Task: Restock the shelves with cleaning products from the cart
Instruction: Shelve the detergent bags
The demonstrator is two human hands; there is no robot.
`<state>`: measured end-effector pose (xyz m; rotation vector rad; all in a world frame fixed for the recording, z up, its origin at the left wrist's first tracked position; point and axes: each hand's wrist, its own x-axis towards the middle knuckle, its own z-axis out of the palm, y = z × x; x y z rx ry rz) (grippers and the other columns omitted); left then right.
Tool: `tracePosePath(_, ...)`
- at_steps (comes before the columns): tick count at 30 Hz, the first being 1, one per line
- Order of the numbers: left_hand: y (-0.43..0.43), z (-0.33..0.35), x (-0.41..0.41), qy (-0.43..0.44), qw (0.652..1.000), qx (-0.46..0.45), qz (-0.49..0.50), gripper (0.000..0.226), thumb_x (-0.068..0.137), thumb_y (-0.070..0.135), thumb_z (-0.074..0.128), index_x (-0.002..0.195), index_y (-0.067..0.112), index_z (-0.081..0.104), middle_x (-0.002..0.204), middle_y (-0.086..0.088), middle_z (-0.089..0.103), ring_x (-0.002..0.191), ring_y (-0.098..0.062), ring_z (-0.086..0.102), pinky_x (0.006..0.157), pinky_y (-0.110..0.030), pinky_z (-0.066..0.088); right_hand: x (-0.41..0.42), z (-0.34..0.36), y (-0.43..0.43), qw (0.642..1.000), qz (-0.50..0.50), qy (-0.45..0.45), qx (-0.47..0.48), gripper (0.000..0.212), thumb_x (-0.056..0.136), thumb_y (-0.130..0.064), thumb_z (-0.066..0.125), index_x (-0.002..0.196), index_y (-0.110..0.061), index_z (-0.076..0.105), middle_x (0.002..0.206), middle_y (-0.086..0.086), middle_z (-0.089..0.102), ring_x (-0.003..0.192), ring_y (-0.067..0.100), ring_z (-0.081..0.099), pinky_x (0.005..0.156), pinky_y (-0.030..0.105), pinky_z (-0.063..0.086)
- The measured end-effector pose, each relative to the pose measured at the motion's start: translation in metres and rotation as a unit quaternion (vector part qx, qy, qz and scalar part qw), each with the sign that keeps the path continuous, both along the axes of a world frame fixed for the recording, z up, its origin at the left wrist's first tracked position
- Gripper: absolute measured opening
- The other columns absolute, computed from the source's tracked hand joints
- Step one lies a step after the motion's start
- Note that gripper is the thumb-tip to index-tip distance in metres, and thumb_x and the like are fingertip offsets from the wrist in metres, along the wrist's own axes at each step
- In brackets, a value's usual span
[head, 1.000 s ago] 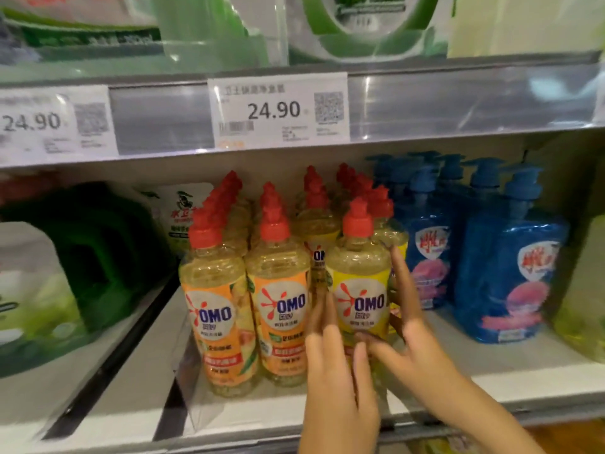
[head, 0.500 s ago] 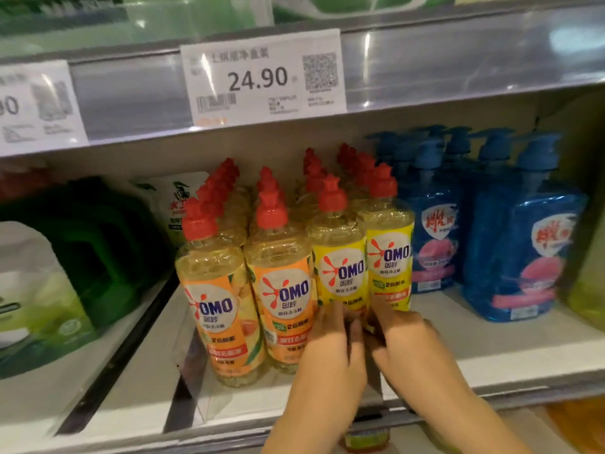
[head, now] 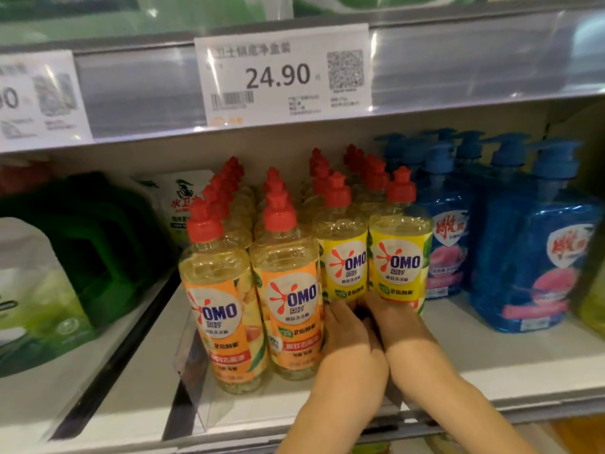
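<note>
Two yellow-label soap bottles, the left one [head: 343, 257] and the right one [head: 399, 257], stand upright side by side in the middle of the frame, on the white shelf [head: 491, 348], with more red-capped bottles in rows behind them. The left hand [head: 352, 339] lies against the base of the left one and the right hand [head: 401, 319] against the base of the right one. The two hands touch each other. Their fingers are bent in toward the bottles and mostly hidden, so I cannot tell whether they grip or only press.

Just left of these and nearer the shelf's front edge stand two orange-label soap bottles [head: 288, 299], touching each other. A clear divider [head: 193, 381] stands at their left. Past it, at the left of the frame, are a white pouch [head: 183, 201] and a green jug [head: 98, 250]. Blue pump bottles [head: 537, 273] fill the right side. A price tag [head: 281, 77] reading 24.90 sits on the rail above.
</note>
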<state>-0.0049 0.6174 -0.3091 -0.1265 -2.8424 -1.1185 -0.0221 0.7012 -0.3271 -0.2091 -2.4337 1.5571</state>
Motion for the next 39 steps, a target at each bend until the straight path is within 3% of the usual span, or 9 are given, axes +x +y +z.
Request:
tracePosePath(2, 0.001, 0.000, 0.000, -0.003, 1.000, 0.029, -0.005, 0.046, 0.102, 0.031, 0.037, 0.137, 0.003, 0.028, 0.141, -0.013, 0.040, 0.128, -0.025, 0.041, 0.105, -0.033, 0.034, 0.011, -0.002, 0.011, 0.979, -0.038, 0.170, 0.109, 0.011, 0.083, -0.026, 0.066, 0.086, -0.030, 0.057, 0.082, -0.007, 0.067, 0.077, 0.013, 0.063, 0.068, 0.034, 0.055)
tracePosePath(4, 0.001, -0.001, 0.001, -0.006, 0.999, 0.042, -0.012, 0.053, 0.101, 0.037, 0.037, 0.140, 0.005, 0.023, 0.145, -0.011, 0.035, 0.132, -0.025, 0.037, 0.108, -0.035, 0.032, 0.015, -0.006, 0.029, 0.952, -0.071, 0.264, 0.137, 0.048, 0.074, -0.016, 0.079, 0.101, -0.033, 0.043, 0.095, -0.006, 0.056, 0.082, 0.008, 0.058, 0.066, 0.020, 0.048)
tracePosePath(6, 0.001, -0.002, 0.001, -0.003, 0.999, 0.033, -0.006, 0.054, 0.101, 0.039, 0.036, 0.141, 0.008, 0.020, 0.147, -0.007, 0.030, 0.134, -0.023, 0.034, 0.109, -0.033, 0.031, 0.008, 0.003, 0.041, 0.967, -0.061, 0.243, 0.053, 0.061, 0.071, -0.015, 0.082, 0.113, -0.028, 0.039, 0.102, -0.007, 0.053, 0.088, 0.009, 0.055, 0.071, 0.018, 0.044)
tracePosePath(9, 0.003, -0.003, 0.000, -0.006, 0.999, 0.032, -0.005, 0.054, 0.101, 0.038, 0.037, 0.141, 0.008, 0.017, 0.148, -0.007, 0.026, 0.134, -0.023, 0.032, 0.110, -0.032, 0.030, -0.007, 0.017, 0.058, 0.989, 0.031, 0.145, -0.003, 0.051, 0.079, -0.021, 0.074, 0.115, -0.032, 0.040, 0.101, -0.026, 0.054, 0.089, -0.005, 0.054, 0.061, 0.008, 0.044)
tracePosePath(17, 0.003, -0.006, -0.005, 0.023, 0.999, 0.041, 0.005, 0.048, 0.101, 0.029, 0.040, 0.139, 0.006, 0.021, 0.145, -0.007, 0.028, 0.132, -0.023, 0.031, 0.110, -0.030, 0.028, -0.011, 0.017, 0.079, 0.967, 0.204, 0.097, -0.117, 0.044, 0.081, -0.028, 0.058, 0.124, -0.033, 0.047, 0.107, -0.028, 0.067, 0.097, -0.007, 0.062, 0.071, 0.008, 0.049)
tracePosePath(21, -0.003, -0.003, -0.006, 0.054, 0.994, 0.094, -0.018, 0.022, 0.099, 0.022, 0.044, 0.118, 0.017, 0.035, 0.122, -0.003, 0.046, 0.112, -0.019, 0.048, 0.098, -0.031, 0.041, -0.004, 0.013, 0.068, 0.989, 0.062, 0.135, -0.010, 0.045, 0.085, -0.025, 0.065, 0.126, -0.026, 0.046, 0.114, -0.012, 0.061, 0.098, 0.006, 0.060, 0.076, 0.012, 0.047)
tracePosePath(25, -0.013, 0.007, 0.008, 0.110, 0.979, 0.136, -0.103, 0.011, 0.100, 0.023, 0.043, 0.101, 0.034, 0.040, 0.103, 0.008, 0.056, 0.098, -0.011, 0.056, 0.087, -0.030, 0.048, 0.030, 0.015, 0.048, 0.959, -0.066, 0.275, 0.031, 0.035, 0.081, -0.019, 0.072, 0.108, -0.031, 0.052, 0.104, -0.009, 0.062, 0.093, 0.006, 0.061, 0.080, 0.022, 0.048)
tracePosePath(30, -0.029, 0.021, 0.050, 0.153, 0.927, 0.310, -0.142, 0.007, 0.092, 0.031, 0.051, 0.093, 0.030, 0.058, 0.087, 0.009, 0.065, 0.081, -0.009, 0.063, 0.073, -0.032, 0.054, 0.074, 0.033, 0.014, 0.958, 0.100, 0.252, -0.095, 0.018, 0.072, -0.041, 0.063, 0.088, -0.035, 0.069, 0.088, -0.009, 0.071, 0.082, 0.003, 0.067, 0.068, 0.014, 0.053)
tracePosePath(39, -0.116, 0.017, 0.120, 0.189, 0.884, 0.427, 0.014, 0.007, 0.083, 0.024, 0.056, 0.077, 0.025, 0.061, 0.068, 0.005, 0.056, 0.062, -0.007, 0.052, 0.058, -0.018, 0.045, 0.115, 0.040, -0.077, 0.915, 0.292, 0.175, -0.215, 0.013, 0.062, -0.019, 0.066, 0.072, -0.024, 0.072, 0.068, -0.002, 0.071, 0.058, 0.004, 0.066, 0.055, 0.009, 0.049)
